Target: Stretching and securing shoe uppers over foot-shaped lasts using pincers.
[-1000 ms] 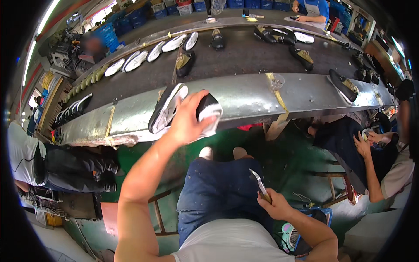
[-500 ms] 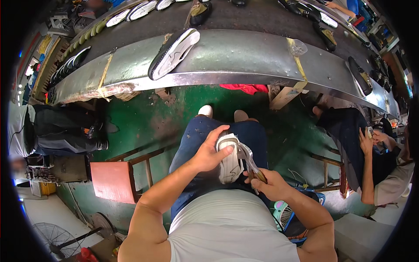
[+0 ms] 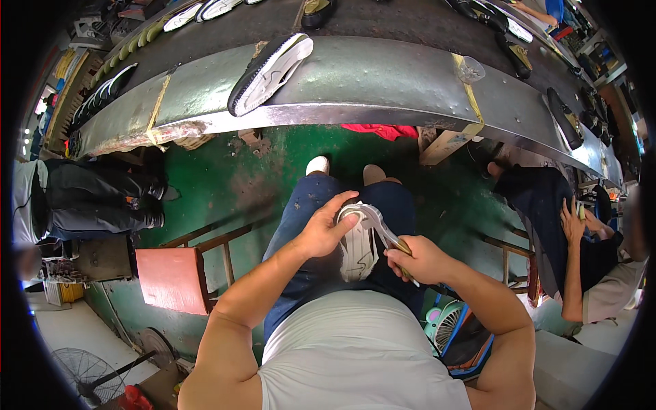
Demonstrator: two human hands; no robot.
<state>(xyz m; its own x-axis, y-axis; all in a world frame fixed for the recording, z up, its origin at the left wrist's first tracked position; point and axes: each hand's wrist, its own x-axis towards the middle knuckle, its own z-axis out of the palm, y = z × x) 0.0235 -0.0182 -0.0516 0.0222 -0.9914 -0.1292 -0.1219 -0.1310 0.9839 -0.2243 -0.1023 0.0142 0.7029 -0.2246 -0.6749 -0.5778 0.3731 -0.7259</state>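
On my lap lies a shoe (image 3: 358, 254) with a white face marked by a dark curved line. My left hand (image 3: 328, 224) is wrapped round its far end, the thumb pressed on top. In my right hand (image 3: 420, 261) is a pair of pincers (image 3: 390, 238) with a bent metal head and brownish handles. The head reaches to the far right rim of the shoe, beside a whitish strip of material (image 3: 366, 213). Exactly what the jaws grip is too small to tell.
A metal-edged bench (image 3: 383, 75) crosses ahead, bearing a black-and-white shoe (image 3: 270, 75) and several others. A red-topped stool (image 3: 171, 279) stands left, a small green fan (image 3: 443, 324) right. One person (image 3: 102, 198) is at left, another (image 3: 547, 225) works seated at right.
My right hand has shifted slightly up and right, and the pincers now lie at a flatter slant with their handles closer together. My left hand keeps its hold on the shoe.
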